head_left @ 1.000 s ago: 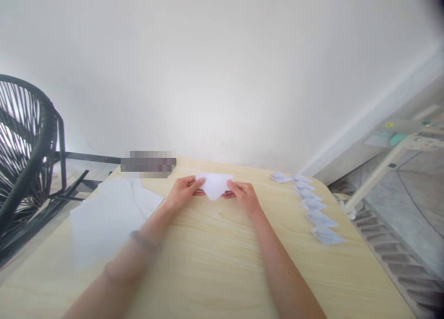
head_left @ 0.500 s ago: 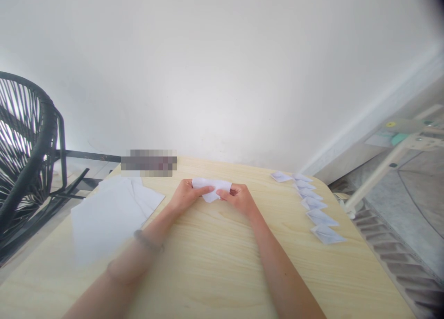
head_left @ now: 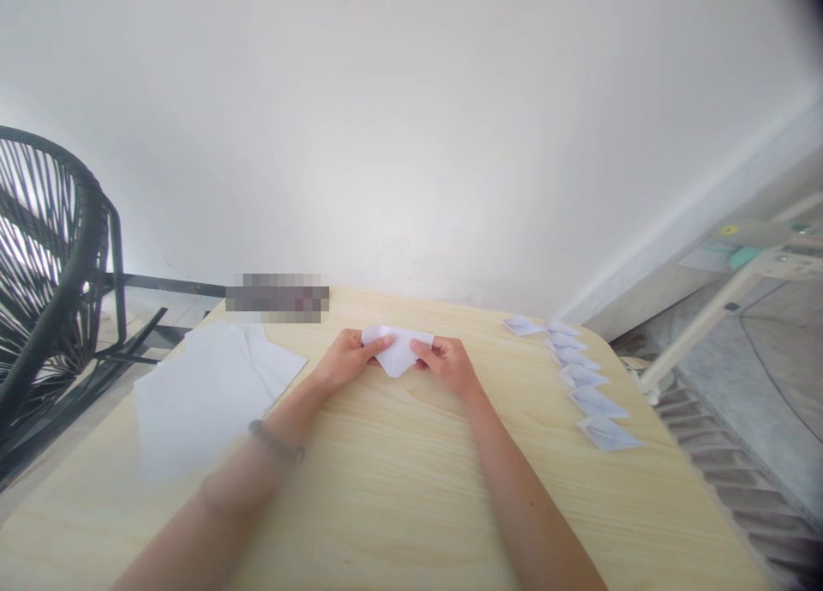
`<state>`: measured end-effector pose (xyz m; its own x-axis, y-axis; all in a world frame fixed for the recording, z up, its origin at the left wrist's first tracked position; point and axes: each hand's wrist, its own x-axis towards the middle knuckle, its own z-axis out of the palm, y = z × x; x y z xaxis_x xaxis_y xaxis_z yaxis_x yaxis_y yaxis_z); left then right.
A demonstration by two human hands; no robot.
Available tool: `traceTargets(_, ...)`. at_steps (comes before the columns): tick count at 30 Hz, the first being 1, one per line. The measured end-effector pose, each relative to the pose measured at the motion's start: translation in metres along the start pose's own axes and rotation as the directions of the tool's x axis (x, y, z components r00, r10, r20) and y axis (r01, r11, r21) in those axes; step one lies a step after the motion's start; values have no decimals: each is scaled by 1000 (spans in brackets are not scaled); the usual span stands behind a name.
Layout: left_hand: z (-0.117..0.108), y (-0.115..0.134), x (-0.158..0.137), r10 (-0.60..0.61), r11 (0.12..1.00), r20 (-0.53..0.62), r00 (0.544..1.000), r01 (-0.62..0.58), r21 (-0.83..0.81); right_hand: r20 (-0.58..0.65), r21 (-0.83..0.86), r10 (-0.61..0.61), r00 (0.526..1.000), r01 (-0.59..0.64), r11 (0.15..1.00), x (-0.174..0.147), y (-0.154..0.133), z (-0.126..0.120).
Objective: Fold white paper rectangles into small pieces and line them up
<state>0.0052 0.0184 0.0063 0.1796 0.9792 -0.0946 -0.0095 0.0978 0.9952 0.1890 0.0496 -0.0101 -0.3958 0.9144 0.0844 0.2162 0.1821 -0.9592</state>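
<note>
Between my two hands is a small piece of folded white paper [head_left: 397, 355], held near the far middle of the table, its lower end tapering to a point toward me. My left hand [head_left: 351, 355] pinches its left side, thumb on top and fingers behind. On the right side, my right hand [head_left: 448, 361] grips the paper the same way, thumb on the front. The fingers behind the paper are mostly hidden. Several folded white paper pieces [head_left: 590, 401] lie in a row on the right of the table.
Loose white paper sheets [head_left: 193, 402] lie on the left of the wooden table [head_left: 386, 488]. A blurred-out item [head_left: 276, 299] sits at the far left edge. A black woven chair [head_left: 83, 231] stands at left, a pale metal frame [head_left: 700, 325] at right, and a white wall [head_left: 411, 145] behind.
My thumbs have moved apart along the paper, so more of its front face and pointed lower end shows. Both hands have shifted very slightly right.
</note>
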Motion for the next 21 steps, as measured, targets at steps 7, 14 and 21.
traceTargets(7, -4, 1, 1, 13, 996, 136, 991, -1, -88, -3, 50, 20, 1000, -20, 999, 1, -2, -4)
traceTargets(14, -3, 0, 1, 8, 994, 126, 992, 6, -108, -57, 35, 19, 998, -17, 999, 0, -5, -4)
traceTargets(21, -4, -2, 3, 31, 999, -4, 1000, -31, -27, -121, -1, 1, 993, -1, 1000, -1, -5, -6)
